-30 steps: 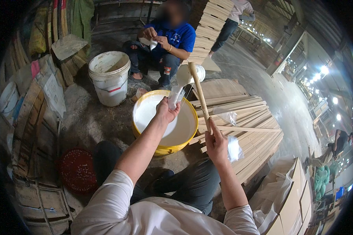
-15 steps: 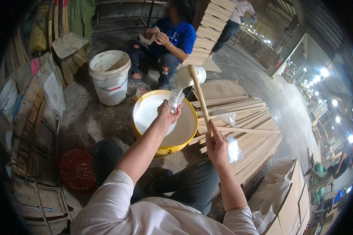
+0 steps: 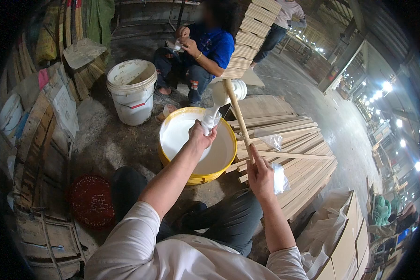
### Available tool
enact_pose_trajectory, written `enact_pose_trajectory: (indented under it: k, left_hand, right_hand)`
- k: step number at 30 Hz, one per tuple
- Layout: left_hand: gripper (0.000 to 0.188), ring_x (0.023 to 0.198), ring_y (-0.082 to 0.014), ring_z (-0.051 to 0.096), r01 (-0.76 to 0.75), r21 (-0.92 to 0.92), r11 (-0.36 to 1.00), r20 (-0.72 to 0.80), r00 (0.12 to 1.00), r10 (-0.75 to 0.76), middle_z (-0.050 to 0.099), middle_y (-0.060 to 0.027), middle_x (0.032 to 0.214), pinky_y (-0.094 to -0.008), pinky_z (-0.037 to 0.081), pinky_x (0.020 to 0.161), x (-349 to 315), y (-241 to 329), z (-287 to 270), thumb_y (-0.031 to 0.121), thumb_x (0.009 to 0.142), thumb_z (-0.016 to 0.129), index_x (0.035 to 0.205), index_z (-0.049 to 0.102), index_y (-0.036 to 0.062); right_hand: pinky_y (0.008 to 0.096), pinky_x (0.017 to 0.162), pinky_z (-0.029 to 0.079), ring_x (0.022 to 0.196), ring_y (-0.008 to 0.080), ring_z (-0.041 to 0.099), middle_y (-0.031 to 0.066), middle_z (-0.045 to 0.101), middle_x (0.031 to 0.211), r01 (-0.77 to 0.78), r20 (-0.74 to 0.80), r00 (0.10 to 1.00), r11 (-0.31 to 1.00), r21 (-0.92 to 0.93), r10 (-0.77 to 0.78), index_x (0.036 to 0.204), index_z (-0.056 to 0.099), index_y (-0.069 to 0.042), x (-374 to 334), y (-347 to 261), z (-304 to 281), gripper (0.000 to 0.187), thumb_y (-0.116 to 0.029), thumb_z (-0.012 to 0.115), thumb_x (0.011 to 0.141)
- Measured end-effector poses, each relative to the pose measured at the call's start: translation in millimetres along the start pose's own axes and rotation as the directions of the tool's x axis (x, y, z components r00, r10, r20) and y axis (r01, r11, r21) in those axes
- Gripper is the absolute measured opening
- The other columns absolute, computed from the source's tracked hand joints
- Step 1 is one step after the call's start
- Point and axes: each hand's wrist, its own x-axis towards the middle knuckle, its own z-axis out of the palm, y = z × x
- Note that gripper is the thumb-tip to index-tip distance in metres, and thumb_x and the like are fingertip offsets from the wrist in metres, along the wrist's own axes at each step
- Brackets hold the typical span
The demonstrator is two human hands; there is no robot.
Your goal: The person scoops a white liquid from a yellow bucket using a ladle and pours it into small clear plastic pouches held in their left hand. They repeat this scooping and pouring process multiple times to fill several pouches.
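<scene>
And the white liquid (image 3: pixel 213 113) is running now, pouring from the ladle's cup (image 3: pixel 224 92) into the clear container (image 3: pixel 210 123) at the centre of the frame! Half a second ago more of that container looked see-through; now white shows broader inside it. Bag or cup, I can't tell. The left hand (image 3: pixel 202 135) has its fingers curled round it, holding it over the yellow-rimmed tub (image 3: pixel 205 178) of white liquid, much where it was.

Over to the right hand (image 3: pixel 260 173), right of centre: closed on the lower end of the wooden handle (image 3: pixel 238 115), index finger laid along the wood. The handle has hardly shifted. Its long axis runs steeply from that hand toward the upper left, top end leaning left. Up there the cup lies tipped over, pouring side down and to the left, ribbed end to the right. The clear container takes the stream from above, its open end toward the top of the frame.

And at upper centre, the seated co-worker (image 3: pixel 214 49) has a small white piece (image 3: pixel 178 45) at the fingers, showing plainer than half a second ago.
</scene>
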Motion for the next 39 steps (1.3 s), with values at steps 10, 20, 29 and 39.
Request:
enact_pose_trajectory:
  k: [10,20,29,39]
  left_hand:
    - [0.045,0.087,-0.029,0.06,0.069,-0.029,0.997,0.063,0.996,-0.067,0.055,-0.0129,0.107,-0.0331,0.051,0.057,1,8,-6,0.045,0.094,0.027,0.119,0.046,0.0109]
    - [0.045,0.093,-0.0264,0.06,-0.022,0.115,0.993,0.086,0.996,0.012,0.056,-0.0096,0.109,-0.0418,0.05,0.074,-10,-9,5,0.042,0.096,0.02,0.116,0.047,0.0116]
    - [0.045,0.079,-0.0244,0.058,0.033,-0.002,0.999,-0.032,0.999,-0.033,0.058,-0.0096,0.095,-0.0273,0.049,0.054,5,-13,2,0.046,0.094,0.029,0.106,0.053,0.0096]
    - [0.043,0.082,-0.0281,0.057,-0.003,-0.113,0.994,-0.021,1.0,0.001,0.051,-0.0132,0.107,-0.0337,0.055,0.059,13,-8,-6,0.043,0.093,0.035,0.114,0.045,0.0073]
  right_hand:
    - [0.0267,0.051,0.043,0.053,0.0136,0.051,0.0107,0.055,0.07,0.018,-0.001,1.0,1.0,-0.005,-0.018,0.127,0.048,-0.009,0,-1,1,0.048,0.001,0.056,0.08]
    - [0.0268,0.054,0.046,0.056,0.0149,0.056,0.0132,0.06,0.078,-0.001,-0.002,1.0,0.998,-0.061,0.001,0.127,0.048,-0.01,-5,4,-6,0.049,0.002,0.056,0.08]
    - [0.0345,0.057,0.052,0.065,0.0262,0.064,0.0138,0.062,0.08,-0.006,0.002,1.0,0.996,-0.091,0.006,0.126,0.048,-0.013,-7,5,-10,0.051,-0.001,0.059,0.078]
    - [0.0343,0.055,0.051,0.061,0.0248,0.062,0.0126,0.06,0.075,0.017,0.013,1.0,0.996,-0.085,-0.016,0.126,0.048,-0.013,-6,2,-9,0.052,-0.001,0.059,0.077]
